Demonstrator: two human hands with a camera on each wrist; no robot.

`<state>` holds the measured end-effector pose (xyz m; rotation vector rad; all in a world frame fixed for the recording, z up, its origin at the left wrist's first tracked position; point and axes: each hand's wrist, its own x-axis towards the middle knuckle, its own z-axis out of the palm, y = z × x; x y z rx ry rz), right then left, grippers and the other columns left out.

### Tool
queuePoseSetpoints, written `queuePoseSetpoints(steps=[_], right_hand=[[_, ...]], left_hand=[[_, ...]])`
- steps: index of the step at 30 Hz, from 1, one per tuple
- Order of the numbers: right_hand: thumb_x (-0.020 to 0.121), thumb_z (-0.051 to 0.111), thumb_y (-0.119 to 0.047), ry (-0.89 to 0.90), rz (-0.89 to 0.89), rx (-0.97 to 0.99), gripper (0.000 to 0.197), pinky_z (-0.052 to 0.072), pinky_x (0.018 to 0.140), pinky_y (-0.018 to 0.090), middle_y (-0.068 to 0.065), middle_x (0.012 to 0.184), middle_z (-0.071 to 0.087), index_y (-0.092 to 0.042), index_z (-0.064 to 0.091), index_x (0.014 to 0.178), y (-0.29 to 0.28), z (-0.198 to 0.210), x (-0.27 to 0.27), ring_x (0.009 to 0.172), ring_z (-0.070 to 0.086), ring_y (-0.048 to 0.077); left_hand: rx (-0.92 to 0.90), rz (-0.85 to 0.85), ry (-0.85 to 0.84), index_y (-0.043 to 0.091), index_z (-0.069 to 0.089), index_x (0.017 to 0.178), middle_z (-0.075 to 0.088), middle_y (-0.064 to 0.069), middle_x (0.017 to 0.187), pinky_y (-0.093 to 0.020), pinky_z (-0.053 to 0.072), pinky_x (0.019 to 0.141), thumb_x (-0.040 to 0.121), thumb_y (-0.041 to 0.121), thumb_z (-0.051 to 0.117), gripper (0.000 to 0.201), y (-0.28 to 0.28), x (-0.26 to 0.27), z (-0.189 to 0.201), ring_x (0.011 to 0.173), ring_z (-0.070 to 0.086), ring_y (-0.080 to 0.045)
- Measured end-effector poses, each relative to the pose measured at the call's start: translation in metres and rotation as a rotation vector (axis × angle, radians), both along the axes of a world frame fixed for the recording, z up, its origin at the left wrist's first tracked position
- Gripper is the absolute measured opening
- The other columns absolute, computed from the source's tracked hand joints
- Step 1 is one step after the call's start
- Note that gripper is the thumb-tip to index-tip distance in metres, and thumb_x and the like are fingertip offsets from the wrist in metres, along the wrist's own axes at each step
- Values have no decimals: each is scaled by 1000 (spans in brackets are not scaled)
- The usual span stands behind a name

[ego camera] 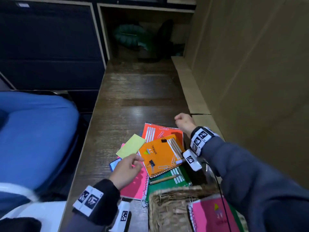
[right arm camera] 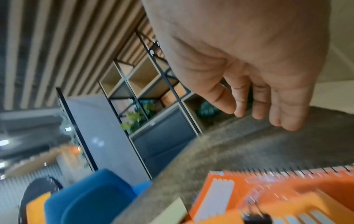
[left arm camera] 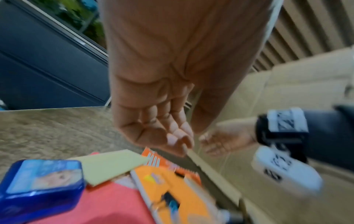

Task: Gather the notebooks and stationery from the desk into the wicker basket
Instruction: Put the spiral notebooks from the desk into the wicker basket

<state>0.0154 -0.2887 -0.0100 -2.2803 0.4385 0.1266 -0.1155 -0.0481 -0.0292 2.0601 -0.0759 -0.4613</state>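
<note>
Dark wood counter [ego camera: 133,97], notebooks piled by the wicker basket [ego camera: 168,206].
Nothing is held: left hand [ego camera: 127,169] and right hand [ego camera: 184,123] are kept loosely curled above the orange notebook [ego camera: 160,154].

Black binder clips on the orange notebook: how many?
2: one binder clip near the orange notebook far edge, another binder clip near its spiral edge. Others may hide under the pile.

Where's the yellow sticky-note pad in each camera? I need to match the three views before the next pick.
Head: yellow sticky-note pad lies centre-left on the pile, just beyond the left hand.
Left wrist: lower left-centre, beside the blue tin.
Right wrist: only a pale corner at the bottom edge, blurred.
Shared landmark: the orange spiral notebook, right of the pad.
</note>
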Motion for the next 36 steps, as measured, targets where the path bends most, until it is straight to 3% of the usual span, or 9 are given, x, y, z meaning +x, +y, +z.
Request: queuePoseSetpoints(steps=[2,4,11,13,18,23,28,32,36], right_hand=[[87,47,-2,83,62,-106,28,44,90,27,15,117,65,-6,65,107,3,-26,15,111,58,30],[88,45,-2,146,148,-219,30,44,94,31,17,122,62,-2,62,113,3,-51,27,113,57,33],[85,50,-5,273,340,-504,57,37,103,41,10,145,38,-13,36,140,-14,-108,46,130,34,36],[85,52,-3,274,312,-558,62,38,100,47,7,146,33,-17,31,142,-16,-112,47,132,28,34],[87,55,-9,213,203,-670,34,41,91,44,12,128,43,-13,56,121,-17,-104,47,120,36,32],[90,52,-13,122,229,-429,28,45,90,34,17,124,59,-9,61,116,-32,-77,45,113,56,34],[87,58,-16,19,258,-353,17,43,80,32,12,105,65,-13,62,102,-39,-39,31,104,60,33],[87,59,-17,-34,293,-331,10,42,75,32,8,96,64,-17,59,97,-37,-16,15,96,60,32],[86,56,-5,-185,329,-378,15,48,74,35,9,90,65,-14,57,98,-33,10,-4,89,59,30]], left_hand=[[217,-126,-145,27,59,88,66,4,86,-15,46,65,92,11,46,21,-8,3,-23,69,60,6],[357,-283,-233,21,60,99,66,-1,101,-27,49,80,91,13,42,22,-21,6,-36,91,62,-13],[498,-424,-190,12,57,110,60,-7,113,-35,51,86,91,8,41,25,-44,13,-45,99,59,-25],[502,-404,-166,12,57,110,59,-7,112,-34,50,84,90,8,43,25,-45,11,-49,98,59,-24],[539,-367,-160,12,57,106,58,-6,110,-34,51,83,87,6,48,21,-48,8,-60,95,58,-23],[564,-352,-206,10,56,104,56,-7,108,-32,49,81,86,9,51,18,-54,17,-63,97,57,-23],[682,-30,29,6,55,102,59,-6,92,-26,48,67,87,43,57,40,-49,23,-66,79,58,-20],[738,-32,148,10,54,73,55,-6,65,-28,46,56,76,62,59,52,-51,22,-75,65,57,-22],[667,-23,179,17,30,56,33,2,56,-25,22,43,72,58,66,57,-50,24,-75,49,34,-12]])
